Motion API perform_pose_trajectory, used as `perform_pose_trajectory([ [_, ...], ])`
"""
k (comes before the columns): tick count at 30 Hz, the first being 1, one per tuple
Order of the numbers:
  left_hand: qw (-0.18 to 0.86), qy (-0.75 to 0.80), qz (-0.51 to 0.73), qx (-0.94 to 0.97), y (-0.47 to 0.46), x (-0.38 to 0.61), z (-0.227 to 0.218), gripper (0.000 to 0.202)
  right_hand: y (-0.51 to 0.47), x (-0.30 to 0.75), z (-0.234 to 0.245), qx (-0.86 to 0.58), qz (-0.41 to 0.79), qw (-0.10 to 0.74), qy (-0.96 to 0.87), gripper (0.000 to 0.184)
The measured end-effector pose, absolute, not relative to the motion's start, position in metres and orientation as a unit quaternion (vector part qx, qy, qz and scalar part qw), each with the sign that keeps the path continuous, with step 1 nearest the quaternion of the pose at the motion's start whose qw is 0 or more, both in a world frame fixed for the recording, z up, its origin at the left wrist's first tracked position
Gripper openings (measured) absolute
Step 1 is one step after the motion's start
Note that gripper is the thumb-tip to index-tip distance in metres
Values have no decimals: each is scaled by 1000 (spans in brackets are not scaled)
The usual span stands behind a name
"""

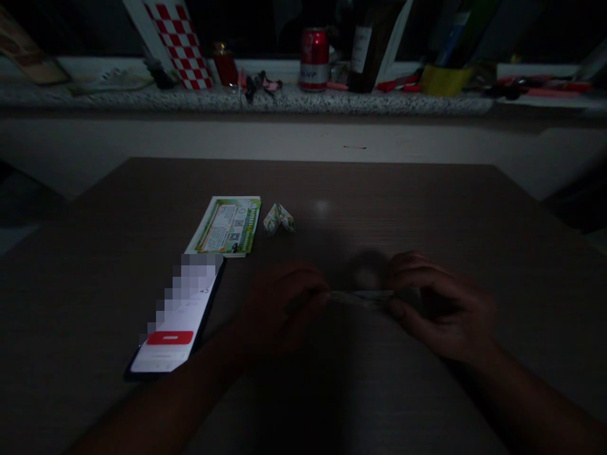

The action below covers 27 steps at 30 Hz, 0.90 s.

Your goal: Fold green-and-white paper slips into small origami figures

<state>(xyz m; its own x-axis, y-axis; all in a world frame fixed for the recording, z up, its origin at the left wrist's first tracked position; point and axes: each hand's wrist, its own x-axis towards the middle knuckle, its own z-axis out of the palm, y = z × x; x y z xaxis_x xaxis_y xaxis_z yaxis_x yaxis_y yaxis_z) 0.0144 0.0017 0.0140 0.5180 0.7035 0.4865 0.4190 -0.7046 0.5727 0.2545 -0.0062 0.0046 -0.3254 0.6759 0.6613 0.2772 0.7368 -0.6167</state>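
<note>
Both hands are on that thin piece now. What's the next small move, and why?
Probably tilt the thin piece toward the camera: the left hand and right hand pinch its ends, and it shows nearly edge-on in dim light, hiding its faces.

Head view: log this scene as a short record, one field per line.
Left hand: pinching one end of a thin, flat item
Right hand: pinching its other end
Held item: seen nearly edge-on; too dark to identify
Phone: lying on the table, screen lit
Printed sheets: green and white, stacked beyond the phone
Folded piece: small, patterned, right of the sheets
Windowsill: red-and-silver can, among other items
Light: dim
</note>
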Motion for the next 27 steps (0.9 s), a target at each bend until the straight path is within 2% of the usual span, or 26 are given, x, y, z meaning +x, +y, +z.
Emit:
perform_pose_trajectory([
  [7, 282, 379, 402, 784, 0, 16, 12, 8, -5, 250, -2, -319, 225, 492, -778, 23],
  [16, 248, 360, 355, 827, -3, 21, 6, 8, -8, 248, -6, -356, 230, 493, -760, 17],
  [19, 302, 384, 335, 806, -3, 22, 5, 13, -12, 247, -10, -398, 242, 493, -735, 19],
  [23, 398, 425, 338, 740, -2, 24, 4, 19, -14, 247, -14, -424, 241, 501, -715, 35],
  [27, 463, 437, 359, 683, -1, 24, -1, 18, -11, 247, -13, -387, 218, 519, -731, 29],
])
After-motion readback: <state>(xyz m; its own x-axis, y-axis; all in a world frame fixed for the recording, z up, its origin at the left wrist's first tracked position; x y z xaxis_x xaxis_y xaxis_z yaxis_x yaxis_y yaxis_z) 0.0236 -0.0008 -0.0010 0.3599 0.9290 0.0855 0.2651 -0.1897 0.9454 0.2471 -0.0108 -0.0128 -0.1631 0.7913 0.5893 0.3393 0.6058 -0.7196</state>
